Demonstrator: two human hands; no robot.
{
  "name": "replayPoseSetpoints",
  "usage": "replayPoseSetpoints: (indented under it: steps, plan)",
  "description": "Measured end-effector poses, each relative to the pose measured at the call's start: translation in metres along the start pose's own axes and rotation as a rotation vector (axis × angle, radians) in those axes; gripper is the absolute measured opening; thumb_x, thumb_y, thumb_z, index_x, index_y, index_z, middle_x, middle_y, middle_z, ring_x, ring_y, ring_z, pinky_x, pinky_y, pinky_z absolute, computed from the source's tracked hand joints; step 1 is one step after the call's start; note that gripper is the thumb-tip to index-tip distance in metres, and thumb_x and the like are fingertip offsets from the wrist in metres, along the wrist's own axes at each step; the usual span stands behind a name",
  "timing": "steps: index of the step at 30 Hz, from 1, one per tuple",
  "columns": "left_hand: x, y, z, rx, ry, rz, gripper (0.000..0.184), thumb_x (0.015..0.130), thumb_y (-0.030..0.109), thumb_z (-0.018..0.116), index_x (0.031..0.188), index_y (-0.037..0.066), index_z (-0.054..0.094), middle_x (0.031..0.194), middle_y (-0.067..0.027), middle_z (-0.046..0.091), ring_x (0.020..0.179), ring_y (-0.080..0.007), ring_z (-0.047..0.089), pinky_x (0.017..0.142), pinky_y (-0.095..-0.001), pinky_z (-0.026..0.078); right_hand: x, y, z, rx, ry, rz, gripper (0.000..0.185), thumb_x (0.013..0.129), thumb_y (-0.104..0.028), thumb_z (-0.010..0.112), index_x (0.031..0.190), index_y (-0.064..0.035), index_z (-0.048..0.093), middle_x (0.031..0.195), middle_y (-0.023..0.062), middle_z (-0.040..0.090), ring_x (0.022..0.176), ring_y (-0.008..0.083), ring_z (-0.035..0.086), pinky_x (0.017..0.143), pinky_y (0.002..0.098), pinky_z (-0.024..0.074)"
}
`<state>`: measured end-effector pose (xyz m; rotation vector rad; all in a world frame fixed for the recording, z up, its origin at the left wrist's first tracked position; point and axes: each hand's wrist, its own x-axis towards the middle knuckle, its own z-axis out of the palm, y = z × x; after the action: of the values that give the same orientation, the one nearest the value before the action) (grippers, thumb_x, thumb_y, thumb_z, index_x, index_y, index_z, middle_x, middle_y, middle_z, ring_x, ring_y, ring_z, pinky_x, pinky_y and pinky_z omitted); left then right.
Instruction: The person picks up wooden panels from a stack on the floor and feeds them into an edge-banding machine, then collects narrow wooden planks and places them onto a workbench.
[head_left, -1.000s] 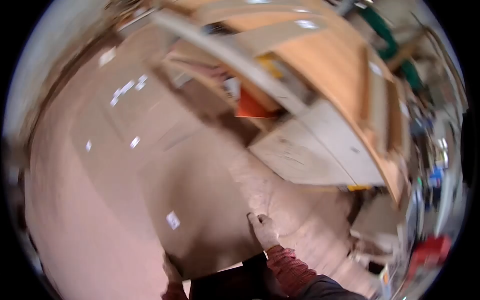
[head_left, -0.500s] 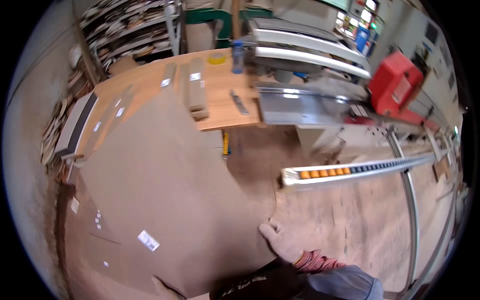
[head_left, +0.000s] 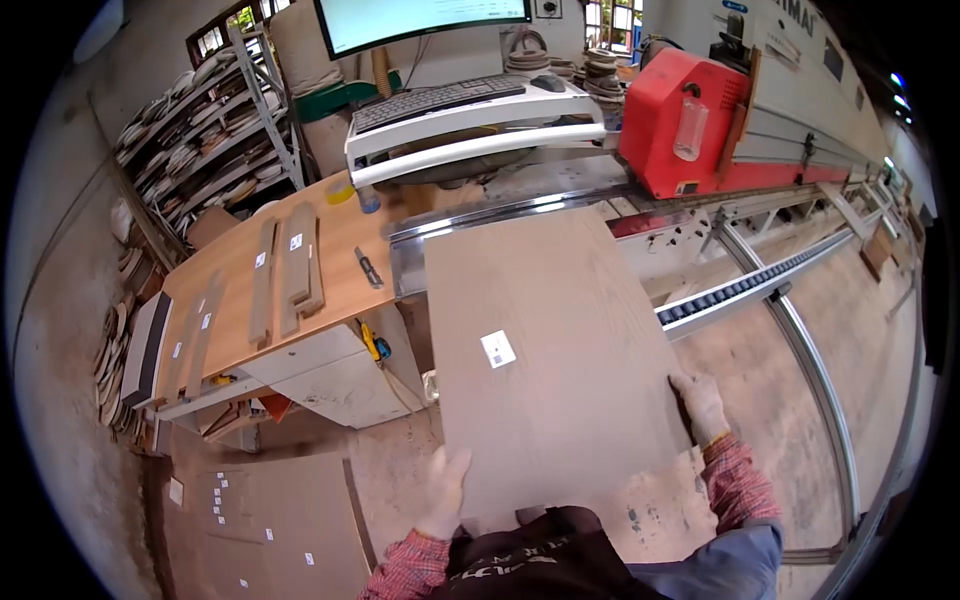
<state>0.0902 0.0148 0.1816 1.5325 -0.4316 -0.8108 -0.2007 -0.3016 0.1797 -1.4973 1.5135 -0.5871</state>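
Observation:
A large brown board [head_left: 560, 400] with a white label [head_left: 497, 349] near its middle is held out in front of me, its far end over the metal edge of the machine table. My left hand [head_left: 442, 490], in a pale glove, grips its near left edge. Along the right edge, my right hand [head_left: 702, 405], also gloved, is closed on the board; its fingertips are partly hidden at the edge.
An orange-topped workbench [head_left: 335, 235] at left carries labelled strips [head_left: 300, 260], a utility knife [head_left: 368, 268] and yellow tape [head_left: 340, 191]. Labelled panels [head_left: 285, 510] are at lower left. A red machine housing [head_left: 680, 120], roller rail [head_left: 760, 280] and keyboard shelf [head_left: 480, 135] stand ahead.
The board has swung from the left to in front of me, covering the rail's near end. My right hand, earlier apart from it, now holds its right edge. The view has turned right.

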Motion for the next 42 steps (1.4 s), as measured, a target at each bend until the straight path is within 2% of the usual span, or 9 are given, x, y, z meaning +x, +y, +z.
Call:
replayPoseSetpoints:
  steps: [5,10,15,17,19,21,29,40,42]
  plan:
    - [0.024,0.03,0.058,-0.094,-0.065,-0.111,0.036,0.104,0.024,0.056,0.125,-0.004,0.06,0.117,-0.0084,0.067,0.107,-0.0157,0.06,0.094,-0.0321,0.048,0.039,-0.008,-0.025,-0.274,-0.001,0.035,0.045,0.093,-0.039,0.066,0.106,0.0025,0.073,0.096,0.0207,0.074,0.09,0.0316,0.072,0.083,0.0438,0.0534]
    - [0.074,-0.039,0.088,-0.36,-0.102,-0.098,0.033,0.104,0.026,0.057,0.119,-0.003,0.061,0.11,-0.0073,0.067,0.101,-0.0134,0.06,0.089,-0.0319,0.048,-0.038,-0.014,-0.002,-0.116,0.878,-0.414,0.053,0.101,-0.035,0.062,0.138,0.0018,0.055,0.13,0.0211,0.062,0.118,0.0335,0.062,0.098,0.0452,0.0481]
    - [0.103,-0.009,0.058,0.021,-0.392,-0.22,0.029,0.104,0.034,0.058,0.111,0.005,0.059,0.097,-0.0088,0.066,0.076,-0.0148,0.065,0.059,-0.0308,0.056,-0.118,0.087,0.11,0.541,0.257,-0.076,0.046,0.105,-0.035,0.057,0.132,0.0023,0.056,0.125,0.0141,0.061,0.112,0.0256,0.061,0.095,0.04,0.0516]
    - [0.106,0.04,0.031,-0.032,-0.302,-0.298,0.029,0.105,0.035,0.056,0.107,0.006,0.057,0.084,-0.0089,0.064,0.06,-0.0149,0.062,0.047,-0.0284,0.053,-0.149,0.067,0.164,-0.476,0.251,-0.627,0.043,0.104,-0.028,0.058,0.135,0.0018,0.053,0.127,0.0165,0.06,0.114,0.0276,0.061,0.095,0.0415,0.051]
    - [0.127,0.057,0.006,-0.049,-0.158,-0.061,0.031,0.105,0.035,0.056,0.106,0.005,0.056,0.076,-0.0082,0.062,0.057,-0.0127,0.06,0.049,-0.0272,0.053,-0.153,0.011,0.19,-0.537,0.104,-0.449,0.045,0.104,-0.022,0.056,0.14,0.004,0.049,0.13,0.0195,0.058,0.118,0.0289,0.06,0.099,0.0423,0.0498]
    - [0.154,0.077,-0.007,0.007,-0.028,0.099,0.031,0.105,0.034,0.058,0.111,0.003,0.057,0.08,-0.0075,0.062,0.062,-0.0118,0.061,0.051,-0.027,0.052,-0.141,-0.022,0.211,1.203,0.195,0.033,0.048,0.103,-0.017,0.054,0.144,0.0058,0.042,0.133,0.0223,0.056,0.118,0.0294,0.06,0.102,0.0421,0.0488]
    - [0.268,0.088,0.048,0.225,-0.055,0.002,0.069,0.095,0.042,0.065,0.142,-0.004,0.044,0.109,-0.0148,0.063,0.085,-0.0222,0.067,0.059,-0.0295,0.056,-0.121,-0.039,0.201,1.275,0.41,0.057,0.045,0.103,-0.019,0.054,0.14,0.0043,0.045,0.13,0.016,0.059,0.115,0.0271,0.06,0.097,0.0407,0.0504]
    - [0.344,0.03,0.228,0.09,-0.312,-0.198,0.059,0.101,0.048,0.052,0.127,-0.003,0.064,0.12,-0.0156,0.067,0.106,-0.0242,0.063,0.097,-0.0358,0.046,-0.049,-0.009,0.114,1.321,0.449,0.225,0.052,0.1,-0.014,0.053,0.146,0.0038,0.039,0.137,0.019,0.054,0.126,0.0296,0.055,0.104,0.0438,0.0483]
    - [0.356,0.015,0.254,0.186,-0.257,-0.097,0.064,0.1,0.053,0.049,0.125,-0.004,0.065,0.12,-0.017,0.068,0.111,-0.0278,0.062,0.1,-0.0381,0.044,-0.03,-0.017,0.092,1.261,0.389,0.232,0.054,0.106,-0.036,0.052,0.146,-0.0006,0.045,0.135,0.012,0.056,0.12,0.0273,0.056,0.102,0.0412,0.0468]
